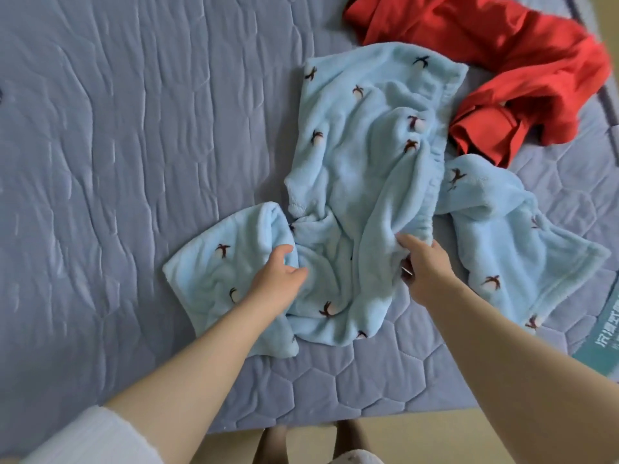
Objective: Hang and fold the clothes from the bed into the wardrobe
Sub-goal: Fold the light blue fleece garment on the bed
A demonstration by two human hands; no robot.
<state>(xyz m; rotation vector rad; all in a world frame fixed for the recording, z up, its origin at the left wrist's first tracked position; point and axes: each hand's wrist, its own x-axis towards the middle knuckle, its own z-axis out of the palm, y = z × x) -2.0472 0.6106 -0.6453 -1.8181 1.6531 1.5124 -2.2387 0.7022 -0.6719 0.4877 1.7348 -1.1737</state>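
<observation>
So the person's standing at the foot end of the bed, which has a blue-grey quilted cover, leaning over a light blue fleece garment that's sprawled rumpled across the near-middle of it. It has little dark bird-looking prints all over. One part flops out to the left near the edge and another spills off to the right. The right hand has a fold of the fleece bunched up, thumb on top and fingers curled underneath, so that's a proper grip on the fabric. The left hand sits on the fleece just where the left-side flap meets the main bunch, fingers curved in toward the thumb, but honestly I can't tell if it's actually got cloth pinched or is just resting there. A red garment is lying crumpled at the far right corner, touching the top edge of the blue one. There's a teal label on the bed's right side, and a white sleeve pushed up on the left arm.
</observation>
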